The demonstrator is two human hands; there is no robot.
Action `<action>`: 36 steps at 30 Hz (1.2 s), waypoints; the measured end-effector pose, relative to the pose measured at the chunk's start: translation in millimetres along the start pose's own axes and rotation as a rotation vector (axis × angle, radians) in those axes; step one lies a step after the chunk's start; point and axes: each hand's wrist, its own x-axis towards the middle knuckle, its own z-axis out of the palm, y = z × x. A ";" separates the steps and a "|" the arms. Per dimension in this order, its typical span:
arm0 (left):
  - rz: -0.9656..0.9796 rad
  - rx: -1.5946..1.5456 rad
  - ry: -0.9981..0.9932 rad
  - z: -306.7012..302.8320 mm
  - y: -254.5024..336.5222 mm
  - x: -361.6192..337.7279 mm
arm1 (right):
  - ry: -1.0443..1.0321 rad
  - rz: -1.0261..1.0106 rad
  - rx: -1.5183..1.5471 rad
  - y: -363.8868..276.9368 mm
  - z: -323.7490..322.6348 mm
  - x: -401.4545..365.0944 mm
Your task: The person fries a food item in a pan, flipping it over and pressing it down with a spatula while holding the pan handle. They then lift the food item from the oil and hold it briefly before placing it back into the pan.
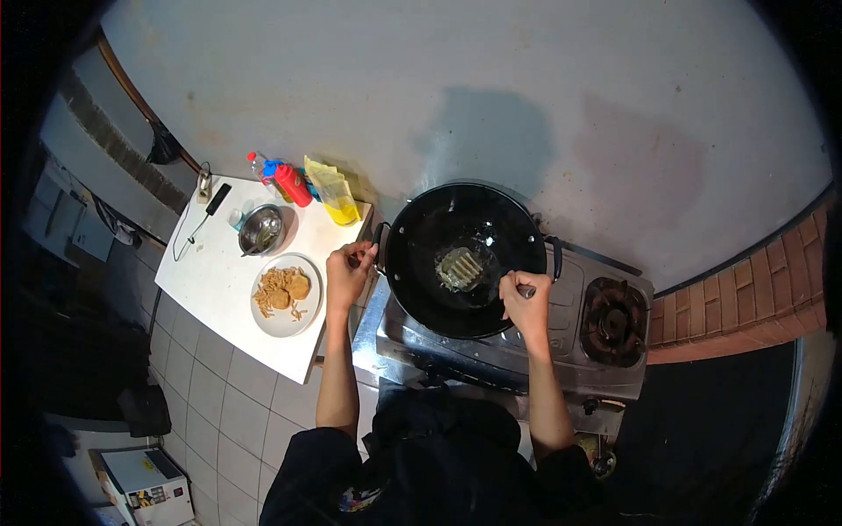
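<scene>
A black wok (pixel 421 302) sits on the stove with shiny oil in it. Near its middle lies a pale, ridged piece of food (pixel 461 267) with bubbles around it. My left hand (pixel 348 279) is at the wok's left side, its fingers closed at the left handle (pixel 380 238). Over the wok's right side is my right hand (pixel 526 305), fingers curled and pinched together. Whatever it may hold is too small or hidden to make out. The right handle (pixel 556 256) stands apart from my fingers.
Right of the wok is a bare burner (pixel 616 321). On the white table (pixel 215 294) at left stand a plate (pixel 279 328) of fried food, a metal bowl (pixel 262 230), a red bottle (pixel 293 184), a yellow pouch (pixel 333 195) and a black-handled utensil (pixel 218 200). A wall rises behind.
</scene>
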 end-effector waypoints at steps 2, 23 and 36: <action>-0.001 0.000 -0.001 -0.5 2.4 -0.4 | -0.049 -0.012 0.003 4.2 -2.9 -1.6; 0.067 -0.024 0.011 1.5 -4.2 1.1 | -0.004 0.112 0.031 -12.0 -10.7 7.4; 0.010 -0.033 0.003 0.2 -1.7 2.8 | -0.080 -0.128 -0.046 5.9 -0.5 5.1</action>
